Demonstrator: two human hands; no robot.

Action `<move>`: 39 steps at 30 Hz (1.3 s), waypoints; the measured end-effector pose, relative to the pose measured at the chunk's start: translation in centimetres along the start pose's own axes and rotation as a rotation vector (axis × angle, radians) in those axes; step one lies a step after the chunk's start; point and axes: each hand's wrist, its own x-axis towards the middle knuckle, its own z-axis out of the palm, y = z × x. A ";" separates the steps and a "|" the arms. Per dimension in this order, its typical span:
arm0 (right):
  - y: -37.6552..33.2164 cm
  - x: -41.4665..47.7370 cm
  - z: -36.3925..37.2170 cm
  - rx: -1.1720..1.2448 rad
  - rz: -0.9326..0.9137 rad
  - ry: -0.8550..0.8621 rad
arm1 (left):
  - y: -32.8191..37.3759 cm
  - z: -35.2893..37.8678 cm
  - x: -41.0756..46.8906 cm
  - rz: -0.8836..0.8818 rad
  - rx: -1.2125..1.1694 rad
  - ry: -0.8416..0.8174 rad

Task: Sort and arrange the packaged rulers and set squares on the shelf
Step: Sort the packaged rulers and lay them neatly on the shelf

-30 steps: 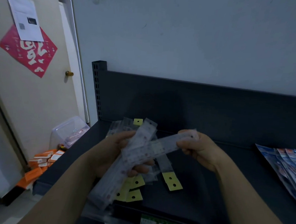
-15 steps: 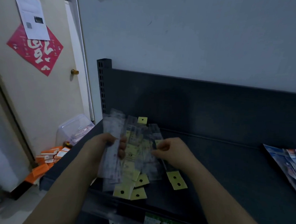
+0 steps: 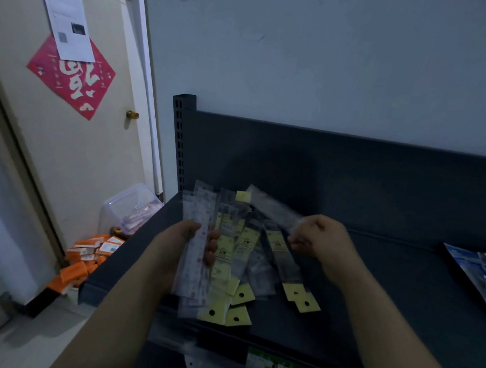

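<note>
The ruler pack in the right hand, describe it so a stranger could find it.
On the dark shelf, find the heap of packs with yellow tags. The right hand pinches one clear pack lifted above it, slanting up-left. It alone shows no yellow tag.

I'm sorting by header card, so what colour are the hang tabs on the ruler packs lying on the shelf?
Pale yellow hang tabs, each with a black hole, clearest in the head view.
</note>
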 end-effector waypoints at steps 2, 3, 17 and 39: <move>-0.7 -0.3 -1.9 0.170 -0.010 -0.034 | 0.2 0.3 0.1 -0.032 0.002 -0.021; -0.9 -0.5 -2.8 0.224 0.004 -0.075 | 0.2 0.5 0.2 -0.044 0.012 -0.033; -1.7 0.3 -0.8 -0.101 0.016 -0.302 | -0.1 1.9 -0.6 -0.353 0.149 -0.493; 1.2 -0.7 3.8 -0.717 -0.007 -0.242 | -1.3 0.2 -0.2 -0.162 0.043 -0.162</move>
